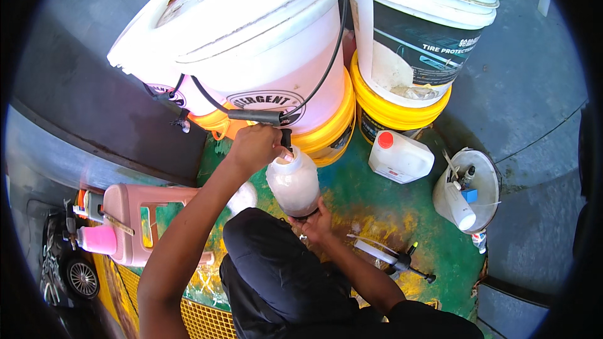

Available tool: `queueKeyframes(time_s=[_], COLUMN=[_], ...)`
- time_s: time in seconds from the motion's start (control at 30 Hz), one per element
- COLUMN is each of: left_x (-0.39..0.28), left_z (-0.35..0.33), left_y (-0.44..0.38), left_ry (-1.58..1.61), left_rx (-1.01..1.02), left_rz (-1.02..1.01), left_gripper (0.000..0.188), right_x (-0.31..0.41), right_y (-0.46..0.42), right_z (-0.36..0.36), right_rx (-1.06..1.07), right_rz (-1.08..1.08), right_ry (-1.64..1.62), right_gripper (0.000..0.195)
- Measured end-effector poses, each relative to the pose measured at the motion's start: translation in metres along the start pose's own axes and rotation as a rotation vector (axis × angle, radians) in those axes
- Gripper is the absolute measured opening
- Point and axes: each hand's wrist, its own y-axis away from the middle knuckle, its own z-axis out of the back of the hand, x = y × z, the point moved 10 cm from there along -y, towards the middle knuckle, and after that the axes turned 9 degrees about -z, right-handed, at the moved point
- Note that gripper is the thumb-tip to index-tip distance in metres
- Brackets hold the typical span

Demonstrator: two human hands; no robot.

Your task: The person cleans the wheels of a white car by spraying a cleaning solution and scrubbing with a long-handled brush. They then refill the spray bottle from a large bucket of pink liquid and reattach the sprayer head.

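A translucent white plastic bottle with a wide open mouth tilts slightly beneath a large white bucket of pinkish liquid. My left hand is closed at a black tap low on that bucket, its thumb over the bottle's mouth. From below, my right hand holds the bottle by its dark base. The pump sprayer head, with a white cylinder and thin tube, lies on the green floor beside my right forearm. How full the bottle is cannot be made out.
At the right are a stacked white bucket, a red-capped jug and a pail of tools and bottles. A pink plastic stool and a spray bottle of pink liquid are at left, near yellow floor grating.
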Motion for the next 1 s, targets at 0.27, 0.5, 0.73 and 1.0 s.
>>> queueKeyframes(time_s=[0.27, 0.5, 0.73, 1.0], left_x=[0.004, 0.006, 0.003, 0.007], left_z=[-0.004, -0.004, -0.002, -0.008], left_y=[0.007, -0.001, -0.001, -0.003], left_ry=[-0.009, 0.053, 0.059, 0.031], left_rx=[-0.071, 0.016, 0.016, 0.022], left_rz=[-0.059, 0.042, 0.047, 0.026], left_gripper=[0.025, 0.028, 0.026, 0.030], right_x=[-0.007, 0.000, -0.002, 0.004], right_y=[0.002, 0.001, -0.001, 0.000], right_z=[-0.003, 0.002, 0.006, 0.007], right_rx=[0.031, -0.003, -0.016, 0.001], right_rz=[0.028, 0.039, 0.034, 0.045], right_ry=[-0.011, -0.032, -0.030, -0.010], right_gripper=[0.070, 0.069, 0.069, 0.068])
